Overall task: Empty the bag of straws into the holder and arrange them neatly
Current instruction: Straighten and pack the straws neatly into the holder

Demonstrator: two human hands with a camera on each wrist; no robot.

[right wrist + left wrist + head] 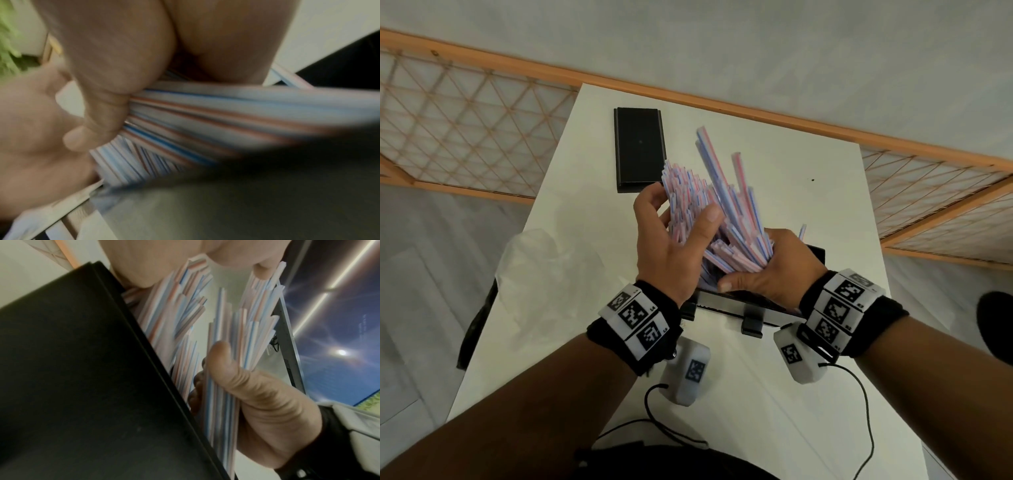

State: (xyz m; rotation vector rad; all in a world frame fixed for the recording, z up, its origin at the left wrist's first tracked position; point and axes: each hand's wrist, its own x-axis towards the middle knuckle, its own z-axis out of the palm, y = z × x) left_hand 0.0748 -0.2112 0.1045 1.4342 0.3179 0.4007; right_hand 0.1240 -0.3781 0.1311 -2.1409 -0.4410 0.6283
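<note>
Both hands are working in one loose sheaf of red-, white- and blue-striped straws (709, 205) that is standing unevenly in a black holder (732, 299) on the white table (808, 192). The left hand (671, 240) is curling around the left side of the sheaf, thumb lying across the front of it and fingers reaching behind, so it is gripping a clump of straws that fans up and away from the palm. The right hand (774, 267) is closing on the lower part of the bundle from the right, its thumb pressing along the holder's near rim and its fingers wrapping the straws just above the opening. The tips are sticking out at different heights, several leaning well beyond the fingers, and one lone straw is poking up just past the right hand.

In the left wrist view the thumb (236, 379) is pressing striped straws beside the holder's dark wall (82, 369). The right wrist view is blurred, showing only fingers (107, 97) bent over straws.

Left of the left hand, an emptied translucent bag (551, 270) is lying crumpled on the table edge. Beyond both hands a flat black lid (639, 147) is resting on the table.
</note>
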